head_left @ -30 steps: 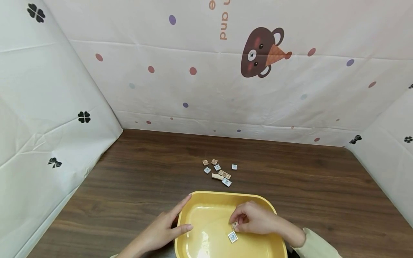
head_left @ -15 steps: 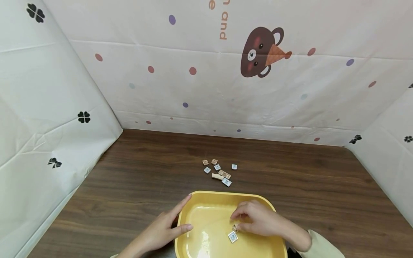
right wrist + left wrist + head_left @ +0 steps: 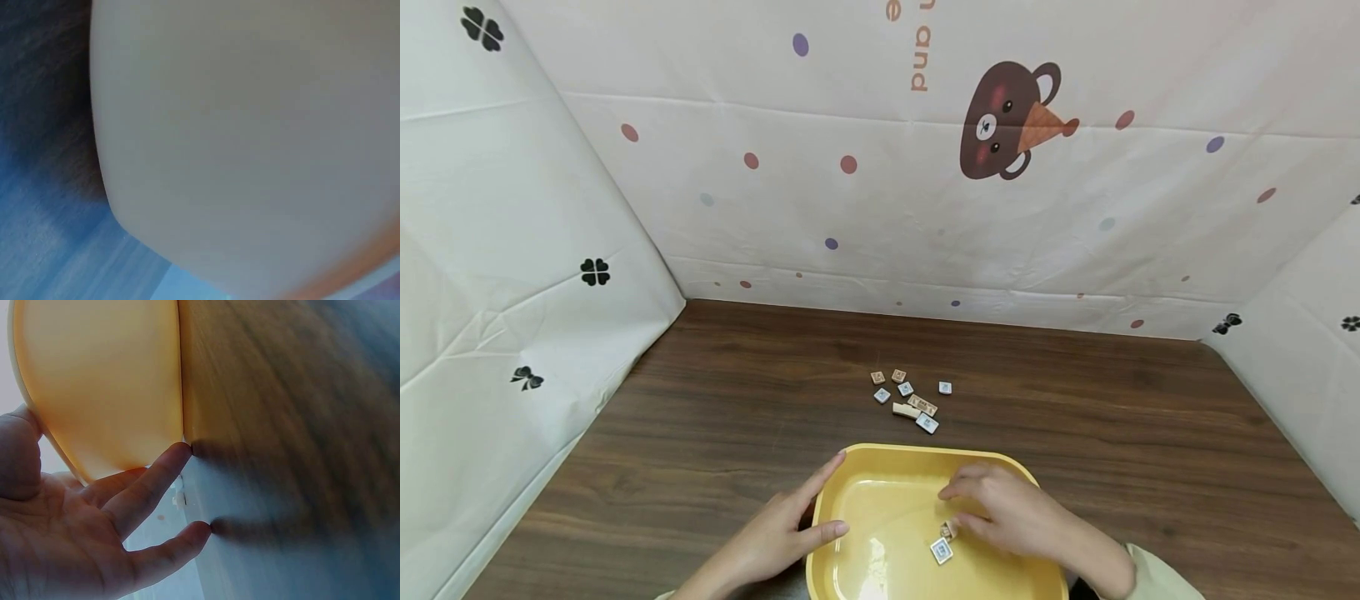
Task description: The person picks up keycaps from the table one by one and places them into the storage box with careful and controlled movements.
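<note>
My left hand [image 3: 786, 533] rests on the left rim of a yellow plastic tub [image 3: 925, 451], its fingers straight along the outside and its thumb over the rim. In the left wrist view, spread fingers [image 3: 140, 497] lie by the tub's outer wall [image 3: 106, 381], with two fingertips at the tabletop. Inside the tub my right hand [image 3: 1011, 512] has thumb and fingers apart, the thumb tip beside a small tan printed tile [image 3: 946, 531]. A white tile with a blue print [image 3: 941, 551] lies against it. The right wrist view shows the tub's wall [image 3: 237, 137], not the hand.
Beyond the tub, several small tan and white tiles [image 3: 922, 406] lie loosely grouped on the dark wooden table [image 3: 737, 400]. One white tile [image 3: 945, 388] sits slightly apart to the right. Patterned white cloth [image 3: 790, 200] surrounds the table at the back and sides.
My right hand has let go of the tan tile in the tub, its fingers spreading and drawing slightly back to the right. The left hand and the tub have stayed put.
</note>
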Tool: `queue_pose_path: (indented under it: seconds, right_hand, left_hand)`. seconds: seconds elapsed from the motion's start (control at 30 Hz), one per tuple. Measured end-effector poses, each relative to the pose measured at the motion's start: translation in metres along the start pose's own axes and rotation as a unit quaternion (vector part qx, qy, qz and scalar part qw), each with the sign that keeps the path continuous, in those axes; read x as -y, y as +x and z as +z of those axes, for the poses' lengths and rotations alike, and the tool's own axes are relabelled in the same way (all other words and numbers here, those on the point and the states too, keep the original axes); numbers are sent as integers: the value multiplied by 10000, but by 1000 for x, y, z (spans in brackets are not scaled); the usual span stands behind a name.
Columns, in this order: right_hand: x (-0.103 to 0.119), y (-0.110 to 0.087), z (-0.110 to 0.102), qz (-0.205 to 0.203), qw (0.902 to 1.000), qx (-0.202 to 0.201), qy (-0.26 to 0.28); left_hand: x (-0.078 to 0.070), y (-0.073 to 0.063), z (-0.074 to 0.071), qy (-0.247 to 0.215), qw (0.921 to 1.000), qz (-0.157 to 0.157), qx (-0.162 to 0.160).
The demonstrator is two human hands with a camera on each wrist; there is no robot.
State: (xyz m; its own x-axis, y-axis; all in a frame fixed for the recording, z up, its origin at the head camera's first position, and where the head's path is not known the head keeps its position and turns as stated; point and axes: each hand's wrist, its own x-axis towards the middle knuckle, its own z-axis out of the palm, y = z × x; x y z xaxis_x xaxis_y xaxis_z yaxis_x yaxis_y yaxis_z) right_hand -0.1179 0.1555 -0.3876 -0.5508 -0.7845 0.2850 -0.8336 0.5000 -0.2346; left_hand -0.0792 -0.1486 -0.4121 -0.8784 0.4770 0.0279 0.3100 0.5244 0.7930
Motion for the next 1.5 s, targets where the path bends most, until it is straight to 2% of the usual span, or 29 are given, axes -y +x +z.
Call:
queue_pose_path:
  seconds: [0.13, 0.27, 0.6, 0.87, 1.5]
  right_hand:
    - [1, 0, 0, -184, 9984, -350, -392]
    - [2, 1, -1, -170, 9960, -529, -695]
    - [0, 1, -5, -1, 9908, -919, -989]
    - [-4, 2, -6, 249, 9872, -1002, -1217]
    - [-21, 4, 0, 723, 9804, -901, -1596]
  left_hand:
    - [0, 0, 0, 45, 10000, -4, -38]
    - [0, 0, 1, 122, 9999, -5, -72]
    - [0, 0, 1, 81, 9999, 2, -65]
    - [0, 0, 0, 83, 10000, -47, -23]
    - [-2, 0, -1, 103, 9999, -67, -12]
